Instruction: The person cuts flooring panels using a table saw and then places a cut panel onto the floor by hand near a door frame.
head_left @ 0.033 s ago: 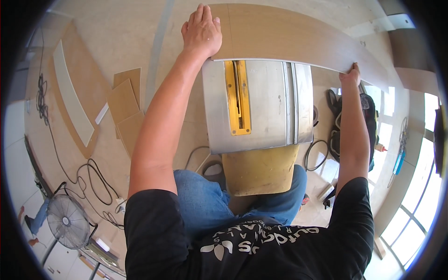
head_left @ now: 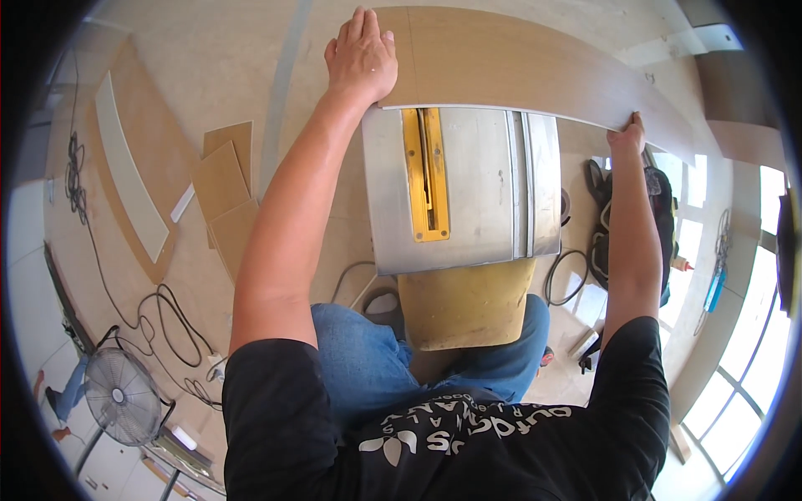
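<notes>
Closed on the near edge of the long brown board is our right hand, toward the board's right end; some of its fingers we cannot see. Our left hand is open at the left end, with the fingers straight and pointing away from us, and its palm is hidden. The board lies across the far part of the metal machine table. Nearer to us, we see the slotted yellow insert and, between our knees, the yellow base.
</notes>
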A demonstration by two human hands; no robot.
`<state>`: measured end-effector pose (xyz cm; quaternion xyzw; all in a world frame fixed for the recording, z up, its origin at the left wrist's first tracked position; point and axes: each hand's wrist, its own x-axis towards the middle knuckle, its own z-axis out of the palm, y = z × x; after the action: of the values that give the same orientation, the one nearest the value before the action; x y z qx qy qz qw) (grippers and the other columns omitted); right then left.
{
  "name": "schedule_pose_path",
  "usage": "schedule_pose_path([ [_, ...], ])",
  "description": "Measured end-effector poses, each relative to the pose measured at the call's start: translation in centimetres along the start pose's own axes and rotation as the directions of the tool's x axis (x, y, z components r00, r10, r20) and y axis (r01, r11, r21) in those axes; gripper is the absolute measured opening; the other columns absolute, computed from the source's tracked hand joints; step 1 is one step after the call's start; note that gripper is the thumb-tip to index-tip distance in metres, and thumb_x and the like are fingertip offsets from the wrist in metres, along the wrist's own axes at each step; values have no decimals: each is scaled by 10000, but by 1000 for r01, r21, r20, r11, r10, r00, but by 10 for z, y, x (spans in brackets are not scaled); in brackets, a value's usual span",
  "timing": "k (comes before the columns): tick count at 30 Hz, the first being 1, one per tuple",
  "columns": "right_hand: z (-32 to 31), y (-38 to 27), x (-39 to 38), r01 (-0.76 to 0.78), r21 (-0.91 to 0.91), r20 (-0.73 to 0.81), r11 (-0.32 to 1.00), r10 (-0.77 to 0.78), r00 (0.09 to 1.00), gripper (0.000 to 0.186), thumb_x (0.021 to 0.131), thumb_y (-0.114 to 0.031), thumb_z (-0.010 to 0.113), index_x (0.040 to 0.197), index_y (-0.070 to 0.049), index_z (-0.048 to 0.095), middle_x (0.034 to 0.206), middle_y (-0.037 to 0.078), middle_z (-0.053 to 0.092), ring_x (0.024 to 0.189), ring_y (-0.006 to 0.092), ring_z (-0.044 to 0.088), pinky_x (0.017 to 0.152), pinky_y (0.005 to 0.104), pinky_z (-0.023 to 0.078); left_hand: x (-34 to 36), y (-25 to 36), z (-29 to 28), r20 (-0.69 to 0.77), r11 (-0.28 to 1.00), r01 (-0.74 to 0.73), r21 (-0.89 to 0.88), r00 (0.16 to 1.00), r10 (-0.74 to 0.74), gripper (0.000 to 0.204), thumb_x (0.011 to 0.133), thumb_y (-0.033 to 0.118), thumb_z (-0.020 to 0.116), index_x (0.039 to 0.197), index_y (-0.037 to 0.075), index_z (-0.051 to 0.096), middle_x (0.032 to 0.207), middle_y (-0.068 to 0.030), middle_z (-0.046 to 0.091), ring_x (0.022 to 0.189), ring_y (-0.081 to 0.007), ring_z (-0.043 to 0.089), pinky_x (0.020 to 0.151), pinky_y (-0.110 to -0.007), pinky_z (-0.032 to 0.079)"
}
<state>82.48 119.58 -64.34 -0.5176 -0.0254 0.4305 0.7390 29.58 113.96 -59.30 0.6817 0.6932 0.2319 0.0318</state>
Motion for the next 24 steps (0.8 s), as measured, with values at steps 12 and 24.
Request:
schedule_pose_path([
  [12, 2, -2, -2, 21, -33, -65, 999, -23, 998, 171, 940, -242, 568, 1023, -117, 651, 1007, -26, 671, 939, 177, 636, 784, 427, 544, -3, 14, -21, 58, 998, 54, -13, 997, -53, 539, 987, 296, 371, 1423, -14, 303, 1489, -176, 313, 1360, -291, 316, 1107, -459, 264],
  [24, 1, 2, -10, 54, 1, -48, 999, -54, 997, 204, 962, -225, 520, 1060, -87, 634, 1070, 18, 663, 999, 213, 632, 890, 445, 529, -6, 13, -22, 61, 998, 65, -14, 996, -64, 543, 983, 306, 370, 1422, -8, 310, 1488, -170, 317, 1363, -279, 316, 1104, -458, 269],
])
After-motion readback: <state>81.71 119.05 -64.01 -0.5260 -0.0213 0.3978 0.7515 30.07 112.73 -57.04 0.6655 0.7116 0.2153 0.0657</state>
